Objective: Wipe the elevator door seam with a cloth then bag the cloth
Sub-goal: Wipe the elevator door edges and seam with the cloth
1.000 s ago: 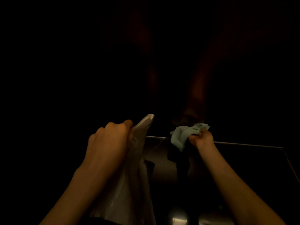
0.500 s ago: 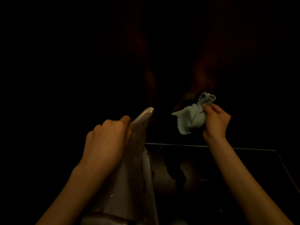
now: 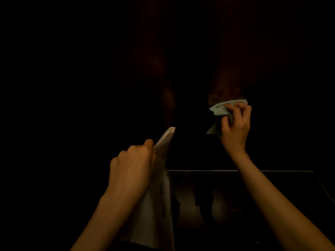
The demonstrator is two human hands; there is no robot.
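Left hand: curled round the upper edge of the plastic bag.
Right hand: clenched on the bunched cloth.
Spacing: hands held well apart, cloth raised above bag.

Single head-worn wide-angle view, facing forward and down; both forearms enter from the bottom edge, close in. Surroundings very dark.

Soft, matt cloth, pale and crumpled, at one o'clock; bag at six, thin translucent plastic, faintly glossy, creased.
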